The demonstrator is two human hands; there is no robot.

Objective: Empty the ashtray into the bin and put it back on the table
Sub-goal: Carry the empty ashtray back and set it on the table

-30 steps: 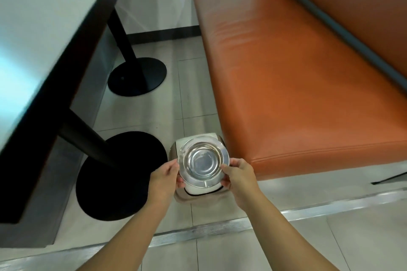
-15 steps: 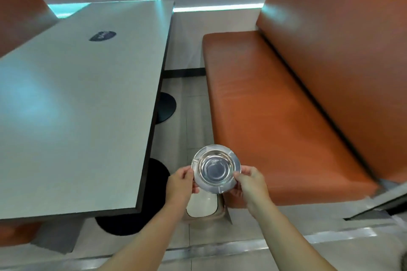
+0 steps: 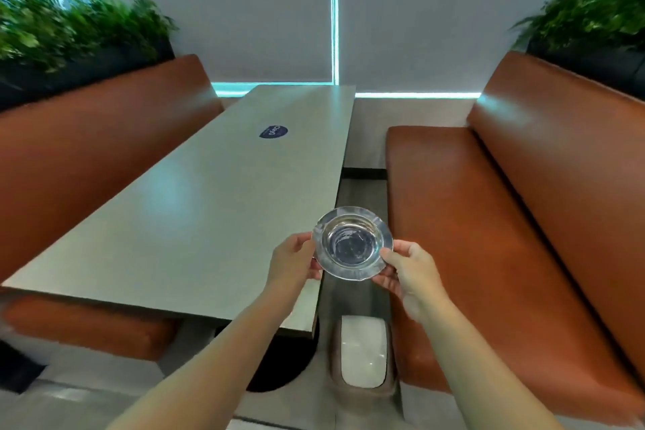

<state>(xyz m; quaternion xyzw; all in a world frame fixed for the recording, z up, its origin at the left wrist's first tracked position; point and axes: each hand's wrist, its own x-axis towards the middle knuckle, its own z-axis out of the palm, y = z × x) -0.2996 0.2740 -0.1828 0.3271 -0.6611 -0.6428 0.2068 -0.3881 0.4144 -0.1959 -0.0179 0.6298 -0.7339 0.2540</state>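
From where I watch, nearest me at about 6 o'clock, the bin [image 3: 363, 353] stands on the floor between the table's near corner and the right bench [image 3: 506, 237], its pale lid shut as far as I can tell. Just above it I have the ashtray [image 3: 352, 243] pinched at its rim from both sides, the left hand [image 3: 295, 260] closed on the 9 o'clock edge and the right hand [image 3: 410, 267] closed on the 4 o'clock edge, fingers curled under. The bowl faces up and looks empty to me, so I judge the dumping done and the set-down on the table [image 3: 216, 206] the step left. The ashtray hangs over the gap at the table's right edge, not yet over the top, and that is where I see the risk: a thin rim grip on smooth metal could slip, and a drop here would land on the bin lid or the floor. If I come in too low, the underside could knock the table's edge. Setting it down too close to that edge would leave it easy to tip off. Farther out at 11 o'clock a dark round sticker [image 3: 273, 132] lies on the top; the surface near me is bare, so I would aim there
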